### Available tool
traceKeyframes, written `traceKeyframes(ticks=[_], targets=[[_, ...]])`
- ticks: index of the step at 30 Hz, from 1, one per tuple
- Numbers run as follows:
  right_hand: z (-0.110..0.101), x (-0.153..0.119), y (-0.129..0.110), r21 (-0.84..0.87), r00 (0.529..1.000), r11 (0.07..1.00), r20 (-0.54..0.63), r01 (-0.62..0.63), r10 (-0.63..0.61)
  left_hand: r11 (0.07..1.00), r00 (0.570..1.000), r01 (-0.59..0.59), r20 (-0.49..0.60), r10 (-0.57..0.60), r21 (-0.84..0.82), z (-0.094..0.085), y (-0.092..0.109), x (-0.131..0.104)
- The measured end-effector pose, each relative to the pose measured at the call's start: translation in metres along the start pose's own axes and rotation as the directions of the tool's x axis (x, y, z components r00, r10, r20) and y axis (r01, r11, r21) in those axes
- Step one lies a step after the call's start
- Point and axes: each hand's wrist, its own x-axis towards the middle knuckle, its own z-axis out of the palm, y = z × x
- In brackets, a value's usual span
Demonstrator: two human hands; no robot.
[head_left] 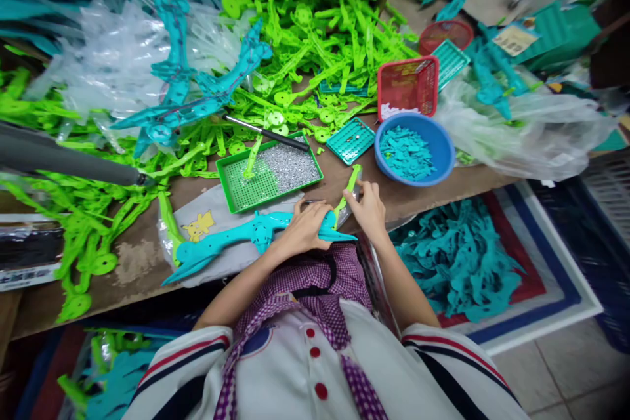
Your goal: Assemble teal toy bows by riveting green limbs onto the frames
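A long turquoise plastic part (260,230) lies along the front of the table, with a green arm piece (170,230) at its left end. My left hand (310,226) is closed over the right portion of the turquoise part, fingers pressed on it. At the right end, my right hand (367,207) pinches a second green arm piece (348,190) that sticks up and away from me. A green tray (246,193) of small silvery pieces sits just beyond, with a black-handled screwdriver (268,133) resting across its far rim.
Heaped green parts (305,20) fill the back and left. A blue bowl (445,154) of turquoise pieces, a red basket (408,82) and a small teal tray (350,140) stand to the right. A grey bar (69,156) juts in from the left.
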Motion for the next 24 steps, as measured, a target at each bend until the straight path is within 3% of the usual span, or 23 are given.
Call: traceKeyframes(ticks=[8,14,24], targets=[[0.003,0.003,-0.008,-0.026,0.999,0.999,0.043,-0.02,0.021,1.0,1.0,-0.014,0.026,0.014,0.006,-0.002,0.002,-0.004],[0.005,0.0,-0.02,-0.166,0.996,0.986,0.082,-0.032,0.046,1.0,0.999,-0.027,-0.026,0.027,0.009,0.003,-0.002,-0.006],[0.003,0.0,-0.016,-0.145,0.997,0.989,0.073,0.014,-0.004,1.0,1.0,0.018,-0.021,-0.018,-0.024,0.0,0.002,-0.005]])
